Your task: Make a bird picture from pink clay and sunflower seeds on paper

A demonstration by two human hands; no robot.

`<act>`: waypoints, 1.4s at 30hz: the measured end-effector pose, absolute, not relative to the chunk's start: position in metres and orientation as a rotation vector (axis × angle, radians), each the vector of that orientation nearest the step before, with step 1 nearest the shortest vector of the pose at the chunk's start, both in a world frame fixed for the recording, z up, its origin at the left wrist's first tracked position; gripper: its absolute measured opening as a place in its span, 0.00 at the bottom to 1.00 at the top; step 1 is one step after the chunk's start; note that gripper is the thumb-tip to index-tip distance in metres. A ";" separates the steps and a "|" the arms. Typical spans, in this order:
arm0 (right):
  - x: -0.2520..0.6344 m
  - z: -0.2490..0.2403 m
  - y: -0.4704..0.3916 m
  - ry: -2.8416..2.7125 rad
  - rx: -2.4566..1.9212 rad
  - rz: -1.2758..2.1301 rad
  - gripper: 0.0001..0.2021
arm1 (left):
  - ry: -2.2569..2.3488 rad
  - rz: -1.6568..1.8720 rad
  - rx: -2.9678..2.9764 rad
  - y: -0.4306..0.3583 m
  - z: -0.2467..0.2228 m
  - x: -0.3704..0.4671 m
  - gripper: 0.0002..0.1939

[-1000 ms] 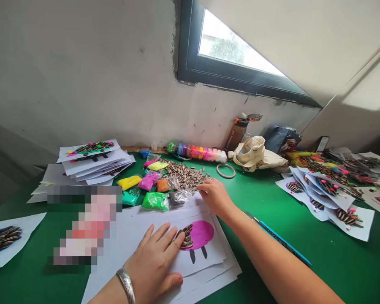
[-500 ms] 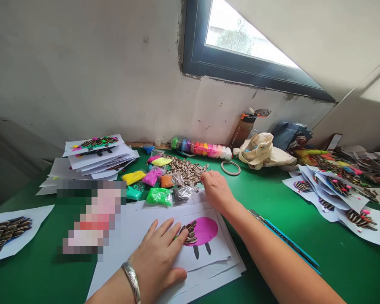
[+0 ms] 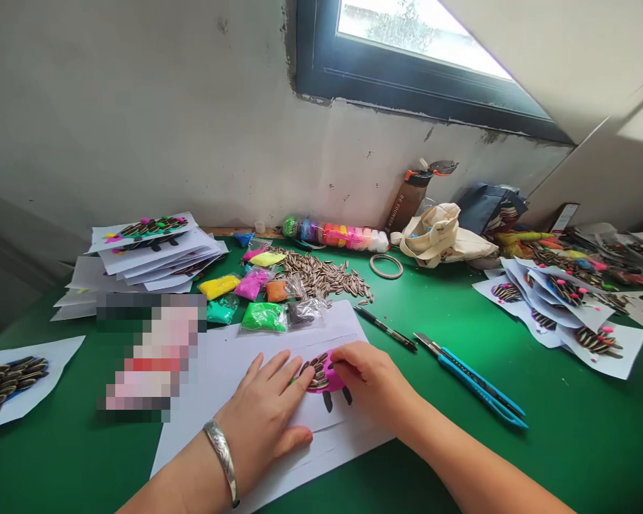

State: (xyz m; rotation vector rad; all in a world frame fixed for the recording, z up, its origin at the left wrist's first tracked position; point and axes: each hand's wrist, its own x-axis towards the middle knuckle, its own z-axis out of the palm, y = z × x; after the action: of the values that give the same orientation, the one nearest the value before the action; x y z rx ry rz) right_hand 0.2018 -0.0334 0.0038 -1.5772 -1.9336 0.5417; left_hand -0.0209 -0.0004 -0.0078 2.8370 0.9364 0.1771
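My left hand, a silver bangle on its wrist, lies flat with fingers spread on the white paper. Its fingertips touch the left side of a pink clay shape, partly covered with striped sunflower seeds. Two black legs are drawn below the shape. Over the pink clay's right side, my right hand pinches a sunflower seed between thumb and finger. More sheets lie underneath. Part of the pink shape is hidden by my right hand.
Behind the paper are a pile of sunflower seeds and bagged coloured clay. A blue utility knife and a black pen lie to the right. Finished seed pictures stand at right, with another stack at left.
My right hand has moved from the seed pile back to the pink shape, now with a sunflower seed in its fingers. The pen has come into view. My left hand stays on the paper.
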 end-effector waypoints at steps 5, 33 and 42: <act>0.201 0.004 -0.030 -1.970 -1.501 0.394 0.07 | 0.937 0.185 2.822 -0.001 -0.009 -0.022 0.36; 0.208 -0.008 -0.016 -2.088 -1.376 0.410 0.07 | 0.931 0.171 2.816 0.000 -0.008 -0.022 0.35; 0.209 0.001 -0.023 -2.049 -1.542 0.302 0.05 | 0.937 0.189 2.821 -0.001 -0.009 -0.023 0.34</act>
State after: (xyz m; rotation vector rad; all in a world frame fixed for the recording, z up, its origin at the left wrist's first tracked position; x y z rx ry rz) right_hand 0.2088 -0.0232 0.0007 -1.5417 -2.0495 0.3022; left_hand -0.0226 -0.0010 -0.0089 2.8210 0.9373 0.1886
